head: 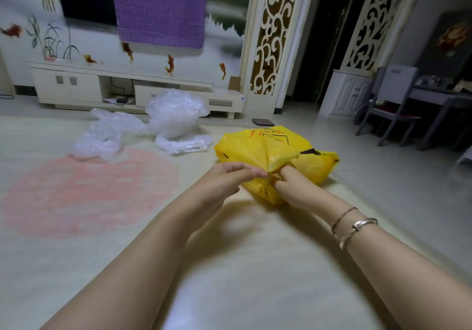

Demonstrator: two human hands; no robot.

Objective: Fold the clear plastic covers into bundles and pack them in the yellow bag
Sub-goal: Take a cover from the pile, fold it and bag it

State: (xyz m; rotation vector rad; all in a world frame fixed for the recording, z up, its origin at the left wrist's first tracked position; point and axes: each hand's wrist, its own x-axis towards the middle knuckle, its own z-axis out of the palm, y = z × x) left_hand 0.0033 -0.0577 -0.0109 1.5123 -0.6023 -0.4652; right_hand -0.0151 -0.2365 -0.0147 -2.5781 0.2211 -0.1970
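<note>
The pale mat (229, 265) on the floor runs wide and bare from the forearms out to 9 o'clock, where a faded pink round patch (89, 191) marks it; its right edge slants away at 3 o'clock onto glossy grey floor tiles (396, 176). Beyond that edge, at 2 o'clock, stand a grey chair (390, 107) and a grey bench (439, 97); a long cream low cabinet (84, 84) closes off the far side at 11 o'clock.

The crinkled yellow plastic bag (265, 145) with red and black print lies bulging on the mat at 1 o'clock, its mouth turned toward the person and gathered into folds. Three clear crumpled plastic covers lie loose on the mat at 11 to 12 o'clock, well apart from the bag's mouth — a flat one (107, 135) at the left, a tall puffed one (176, 112) in the middle, a small one (184, 144) just beside the bag's far left corner.

The left hand (229, 179) reaches in from 7 o'clock, fingers fairly straight, their tips touching the bag's gathered rim. The right hand (291, 184), with bracelets at its wrist, has its fingers curled round the bag's mouth edge — fingertips hidden in the yellow folds.
</note>
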